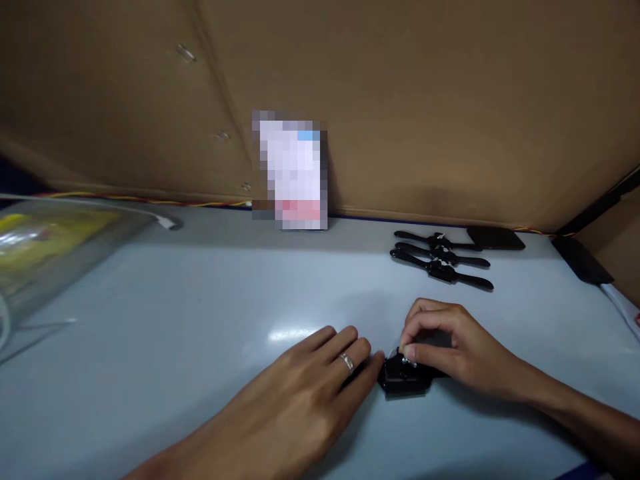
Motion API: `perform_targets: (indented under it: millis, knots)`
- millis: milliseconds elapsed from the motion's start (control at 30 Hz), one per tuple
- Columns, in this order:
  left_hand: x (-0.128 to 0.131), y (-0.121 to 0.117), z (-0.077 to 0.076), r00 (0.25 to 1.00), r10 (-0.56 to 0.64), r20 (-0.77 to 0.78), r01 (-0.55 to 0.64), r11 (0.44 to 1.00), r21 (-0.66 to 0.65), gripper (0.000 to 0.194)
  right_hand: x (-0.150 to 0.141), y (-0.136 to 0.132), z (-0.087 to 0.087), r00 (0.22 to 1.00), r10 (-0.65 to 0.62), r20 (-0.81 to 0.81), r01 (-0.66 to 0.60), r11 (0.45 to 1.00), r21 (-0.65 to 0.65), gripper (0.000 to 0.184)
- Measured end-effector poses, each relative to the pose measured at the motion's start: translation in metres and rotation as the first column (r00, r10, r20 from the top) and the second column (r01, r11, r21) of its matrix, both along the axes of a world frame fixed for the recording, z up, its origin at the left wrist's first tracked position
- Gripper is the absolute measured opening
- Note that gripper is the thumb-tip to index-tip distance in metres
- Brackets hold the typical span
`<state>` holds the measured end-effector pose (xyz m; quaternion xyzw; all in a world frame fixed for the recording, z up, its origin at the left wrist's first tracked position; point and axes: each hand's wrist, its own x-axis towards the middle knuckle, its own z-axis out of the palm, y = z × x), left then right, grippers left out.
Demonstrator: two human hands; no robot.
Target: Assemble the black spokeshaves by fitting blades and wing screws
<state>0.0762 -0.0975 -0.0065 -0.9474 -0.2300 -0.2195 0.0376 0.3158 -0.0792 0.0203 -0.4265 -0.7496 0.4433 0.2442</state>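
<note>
A black spokeshave point(406, 381) lies on the table in front of me, its body and blade edge facing me. My left hand point(320, 383), with a ring on one finger, is closed over its left handle, which is hidden beneath the fingers. The index fingertip touches the body's left end. My right hand point(445, 340) pinches a small silver adjusting screw point(409, 363) on top of the body between thumb and fingertips. Part of the right handle is hidden by that hand. Several similar parts show at the back right: three more spokeshaves point(441, 270) in a row.
A flat black piece point(496, 237) lies behind the row of spokeshaves. Against the cardboard wall point(425, 100) leans a blurred-out upright item point(295, 173). At left are a clear plastic bag point(60, 260) and a white cable point(163, 220). A black object point(583, 260) lies at far right.
</note>
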Motion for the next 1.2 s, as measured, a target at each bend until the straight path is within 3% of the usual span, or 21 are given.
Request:
perform_targets:
  millis: [300,533,633,800,933,1067,1200]
  knots:
    - [0.001,0.000,-0.002,0.999,0.010,0.041,-0.008,0.999,-0.047,0.029,-0.005,-0.008,-0.001,0.990,-0.007,0.143,-0.016,0.987,0.158,0.012]
    - [0.004,-0.007,0.000,0.998,0.021,0.055,-0.017,0.996,-0.088,0.023,-0.001,-0.006,0.003,0.976,0.065,0.207,-0.109,0.972,0.210,0.016]
    - [0.005,-0.009,-0.001,0.997,0.035,0.067,-0.029,0.995,-0.101,0.021,0.000,-0.010,0.003,0.951,0.065,0.302,-0.162,0.937,0.309,0.020]
    - [0.004,-0.009,-0.002,0.996,0.024,0.081,-0.013,0.992,-0.125,0.023,-0.006,-0.023,-0.005,0.893,-0.004,0.450,-0.249,0.828,0.502,0.020]
    - [0.003,-0.009,-0.004,0.997,0.018,0.076,-0.007,0.990,-0.142,0.025,-0.008,-0.025,-0.008,0.925,-0.077,0.371,-0.158,0.813,0.561,0.022]
    - [0.003,-0.009,-0.003,0.999,0.010,0.050,-0.003,0.990,-0.142,0.028,0.000,-0.017,0.002,0.987,-0.079,0.144,-0.001,0.874,0.486,0.017]
    - [0.003,-0.008,0.000,0.998,0.005,0.058,0.002,0.991,-0.135,0.028,0.005,-0.014,0.011,0.999,0.026,0.032,-0.036,0.923,0.382,0.010]
